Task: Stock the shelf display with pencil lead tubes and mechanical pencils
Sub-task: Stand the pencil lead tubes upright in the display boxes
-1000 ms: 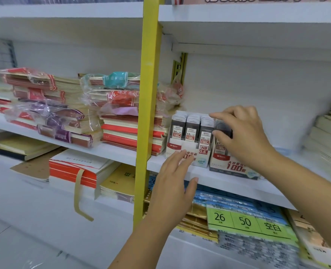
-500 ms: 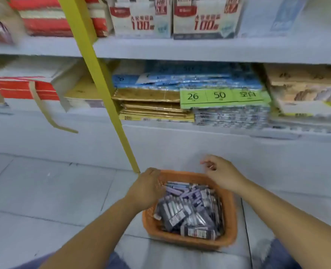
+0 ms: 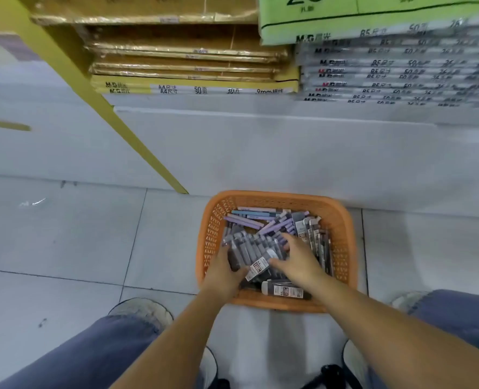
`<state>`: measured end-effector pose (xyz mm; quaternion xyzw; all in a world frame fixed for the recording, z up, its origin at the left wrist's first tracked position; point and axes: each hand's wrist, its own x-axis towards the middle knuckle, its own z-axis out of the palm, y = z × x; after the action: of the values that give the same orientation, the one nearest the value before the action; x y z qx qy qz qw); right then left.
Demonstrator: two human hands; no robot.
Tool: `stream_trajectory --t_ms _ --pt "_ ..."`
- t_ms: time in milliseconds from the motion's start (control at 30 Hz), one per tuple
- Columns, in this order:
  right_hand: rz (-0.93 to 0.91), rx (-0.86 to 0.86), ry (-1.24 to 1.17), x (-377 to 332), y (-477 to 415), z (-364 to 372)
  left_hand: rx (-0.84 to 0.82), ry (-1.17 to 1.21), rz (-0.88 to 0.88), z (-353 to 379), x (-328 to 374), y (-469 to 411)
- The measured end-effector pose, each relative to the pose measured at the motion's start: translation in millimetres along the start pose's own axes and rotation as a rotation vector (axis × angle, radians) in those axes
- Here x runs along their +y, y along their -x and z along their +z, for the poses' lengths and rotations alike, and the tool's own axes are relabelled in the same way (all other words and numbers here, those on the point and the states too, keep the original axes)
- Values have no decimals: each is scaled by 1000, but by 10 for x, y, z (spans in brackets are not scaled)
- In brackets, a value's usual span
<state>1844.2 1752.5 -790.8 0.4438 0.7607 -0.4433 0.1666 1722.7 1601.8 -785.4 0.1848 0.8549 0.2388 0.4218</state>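
Orange basket (image 3: 341,220), lower centre of frame, on tiled floor (image 3: 64,234): holds lead tubes (image 3: 253,252) and pastel mechanical pencils (image 3: 256,213). Left hand (image 3: 223,272) and right hand (image 3: 300,261) both among the tubes. Notebook stacks (image 3: 193,66) on shelf, top.

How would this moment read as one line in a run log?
phase: restock pickup | left hand: gathering lead tubes | right hand: on same bunch | source: orange basket on floor | mechanical pencils: untouched
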Motion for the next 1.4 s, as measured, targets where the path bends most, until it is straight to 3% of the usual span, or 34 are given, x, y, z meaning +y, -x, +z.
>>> stream_trajectory --t_ms 233,533,767,1067,1400 --pt "58 35 24 -100 -211 263 131 186 -150 113 64 -216" --pt "157 -38 -353 119 -282 -58 133 201 -260 238 172 -370" --pt "209 -68 -448 119 -246 -189 154 449 -267 121 26 -269" --pt "18 -67 -567 -229 121 -810 -49 883 -228 -356 392 18" --pt "-313 -109 -665 -1063 1064 -1498 -326 967 78 -934 1334 789"
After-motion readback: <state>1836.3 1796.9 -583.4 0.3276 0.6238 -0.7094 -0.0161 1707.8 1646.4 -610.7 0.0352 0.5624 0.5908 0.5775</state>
